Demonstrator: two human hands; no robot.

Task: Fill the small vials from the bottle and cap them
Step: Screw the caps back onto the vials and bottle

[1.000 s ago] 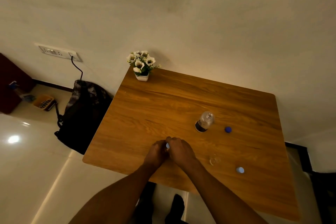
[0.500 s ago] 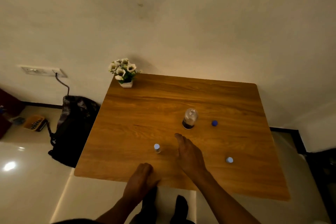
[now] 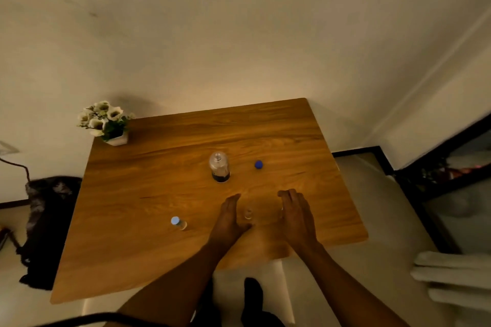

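An uncapped clear vial stands on the wooden table between my two hands. My left hand lies just left of it, fingers extended, thumb near its base. My right hand is to its right, fingers apart; a pale cap may lie under it, mostly hidden. A capped vial with a light-blue top stands further left. The open clear bottle with a dark label band stands behind the hands. A dark-blue bottle cap lies to its right.
A small white pot of white flowers sits at the table's far-left corner. A dark bag rests on the floor left of the table. Folded white cloth is at the lower right. The wall runs close behind the table.
Both hands let go of the capped vial, now standing at the left. They moved right and now flank the uncapped vial. The camera view swung to the right.
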